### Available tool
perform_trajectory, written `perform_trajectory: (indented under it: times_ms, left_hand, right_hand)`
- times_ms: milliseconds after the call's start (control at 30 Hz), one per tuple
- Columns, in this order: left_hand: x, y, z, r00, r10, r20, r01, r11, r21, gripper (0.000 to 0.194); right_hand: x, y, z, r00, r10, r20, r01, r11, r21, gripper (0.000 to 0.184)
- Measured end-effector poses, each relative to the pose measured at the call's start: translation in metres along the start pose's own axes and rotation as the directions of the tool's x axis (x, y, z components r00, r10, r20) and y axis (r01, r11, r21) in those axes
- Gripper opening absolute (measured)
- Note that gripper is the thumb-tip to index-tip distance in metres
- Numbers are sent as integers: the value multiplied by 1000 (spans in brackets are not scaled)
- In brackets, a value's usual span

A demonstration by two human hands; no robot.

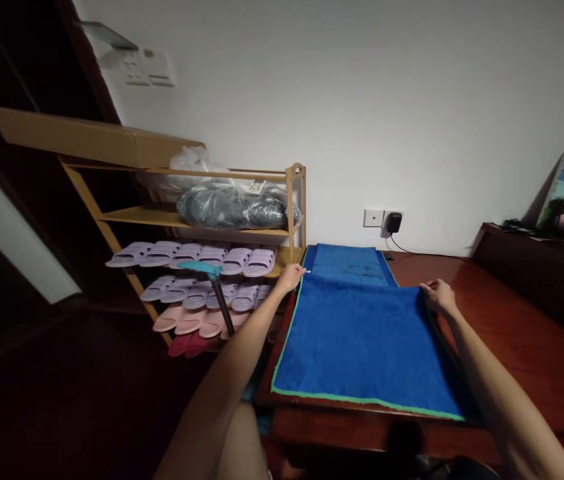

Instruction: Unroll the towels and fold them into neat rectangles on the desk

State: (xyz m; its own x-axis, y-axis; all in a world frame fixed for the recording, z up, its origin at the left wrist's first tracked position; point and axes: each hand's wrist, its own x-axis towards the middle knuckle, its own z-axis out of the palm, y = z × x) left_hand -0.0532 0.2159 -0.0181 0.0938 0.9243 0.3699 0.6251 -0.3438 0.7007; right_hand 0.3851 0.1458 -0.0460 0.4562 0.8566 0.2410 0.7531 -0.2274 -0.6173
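A blue towel (357,340) with a green edge lies spread over the near left part of a reddish-brown wooden table (507,333). My left hand (291,277) pinches its far left corner, where a small white tag shows. At the far right corner, my right hand (439,296) grips the towel between thumb and fingers. Behind the edge between my hands, another stretch of blue cloth (349,263) lies flat toward the wall. Whether it is a second towel or part of the same one, I cannot tell.
To the left stands a wooden shoe rack (296,200) with rows of slippers (259,262), a plastic-wrapped grey bundle (237,205) and a cardboard box (97,139) on top. A blue-topped handle (201,268) rises before it. A black adapter (394,223) is plugged into the wall; its cord reaches the table.
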Motion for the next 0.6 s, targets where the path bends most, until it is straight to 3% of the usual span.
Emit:
perform_trajectory:
  times_ms: [67, 133, 233, 300, 433, 600]
  left_hand:
    - [-10, 16, 8, 997, 71, 17, -72, 994, 84, 37]
    - [-25, 33, 23, 982, 172, 83, -182, 974, 138, 40]
    - [-46, 53, 52, 905, 318, 282, -381, 900, 210, 50]
    - [-55, 57, 69, 854, 316, 413, -464, 821, 332, 56]
    - [-62, 46, 86, 860, 205, 467, -432, 779, 455, 65]
    - [-61, 40, 84, 873, 182, 452, -400, 797, 452, 67]
  right_hand:
    - [-14, -18, 9, 995, -98, 12, 99, 993, -72, 71]
    - [-33, -41, 25, 962, -258, 92, 268, 958, -108, 76]
    - [-59, -69, 52, 852, -449, 268, 490, 865, -109, 73]
    - [-71, -79, 67, 802, -488, 344, 553, 825, -120, 74]
    - [-79, -78, 80, 773, -476, 419, 579, 800, -159, 74]
    - [-76, -71, 75, 776, -460, 431, 574, 798, -183, 74]
